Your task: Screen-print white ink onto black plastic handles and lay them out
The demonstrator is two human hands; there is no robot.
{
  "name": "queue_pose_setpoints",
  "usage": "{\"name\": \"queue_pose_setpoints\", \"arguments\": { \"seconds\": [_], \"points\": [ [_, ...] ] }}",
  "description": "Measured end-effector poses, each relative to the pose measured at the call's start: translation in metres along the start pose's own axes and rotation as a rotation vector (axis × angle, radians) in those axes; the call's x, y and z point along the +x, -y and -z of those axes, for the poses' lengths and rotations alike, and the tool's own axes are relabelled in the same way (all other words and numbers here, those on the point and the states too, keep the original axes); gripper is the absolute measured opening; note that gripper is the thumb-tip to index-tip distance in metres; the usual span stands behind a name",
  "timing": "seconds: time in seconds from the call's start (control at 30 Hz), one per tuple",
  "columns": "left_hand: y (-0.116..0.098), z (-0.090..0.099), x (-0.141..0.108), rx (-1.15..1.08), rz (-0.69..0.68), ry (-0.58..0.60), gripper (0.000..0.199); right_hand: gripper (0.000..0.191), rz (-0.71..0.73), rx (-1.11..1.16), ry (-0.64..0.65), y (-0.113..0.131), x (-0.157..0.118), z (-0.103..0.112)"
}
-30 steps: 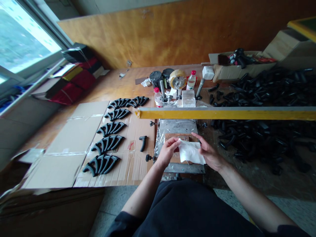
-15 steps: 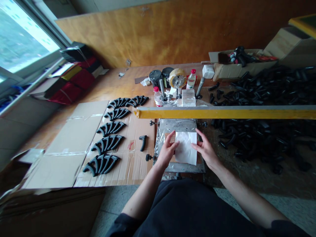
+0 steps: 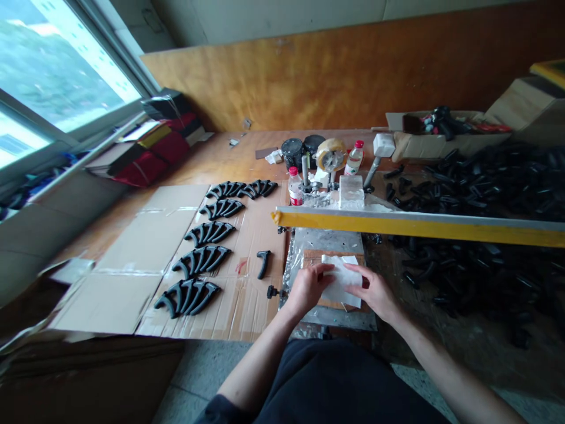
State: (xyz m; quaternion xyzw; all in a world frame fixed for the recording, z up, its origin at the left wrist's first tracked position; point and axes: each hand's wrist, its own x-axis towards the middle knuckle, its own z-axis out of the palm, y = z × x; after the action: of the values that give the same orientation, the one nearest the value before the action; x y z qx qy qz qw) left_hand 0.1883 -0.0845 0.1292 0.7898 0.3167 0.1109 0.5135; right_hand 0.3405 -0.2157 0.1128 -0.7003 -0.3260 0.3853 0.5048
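Brown wood forms the tabletop (image 3: pixel 220 164), covered toward the left by flattened cardboard (image 3: pixel 132 247), probably to cushion six fans of black curved pieces (image 3: pixel 202 261). Above one metal plate (image 3: pixel 326 238), the left hand (image 3: pixel 308 290) and right hand (image 3: pixel 375 291) each have a pinching grip on one thin white sheet (image 3: pixel 342 274), at opposite sides, apparently to spread it. Smaller are two red-capped bottles (image 3: pixel 354 158) and one lone curved piece (image 3: pixel 263 264).
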Motion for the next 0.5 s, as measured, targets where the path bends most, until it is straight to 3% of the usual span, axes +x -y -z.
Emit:
{"name": "queue_pose_setpoints", "arguments": {
  "seconds": [0.1, 0.2, 0.27, 0.4, 0.5],
  "points": [
    [-0.001, 0.004, 0.002, 0.120, -0.112, -0.067, 0.017, 0.016, 0.105, -0.216, -0.039, 0.001, 0.003, -0.001],
    [0.001, 0.010, 0.004, 0.159, -0.206, -0.172, 0.011, 0.019, 0.201, -0.274, -0.070, 0.010, 0.006, -0.001],
    [0.002, 0.013, 0.005, 0.065, -0.231, -0.150, 0.012, 0.020, 0.244, -0.209, -0.073, 0.018, 0.008, -0.002],
    [0.006, 0.015, 0.012, -0.227, -0.113, 0.078, 0.024, 0.041, 0.011, 0.179, 0.033, 0.026, 0.017, -0.012],
    [0.015, 0.020, 0.026, -0.346, -0.104, 0.117, 0.027, 0.044, -0.088, 0.330, 0.011, 0.022, 0.023, -0.020]
  ]
}}
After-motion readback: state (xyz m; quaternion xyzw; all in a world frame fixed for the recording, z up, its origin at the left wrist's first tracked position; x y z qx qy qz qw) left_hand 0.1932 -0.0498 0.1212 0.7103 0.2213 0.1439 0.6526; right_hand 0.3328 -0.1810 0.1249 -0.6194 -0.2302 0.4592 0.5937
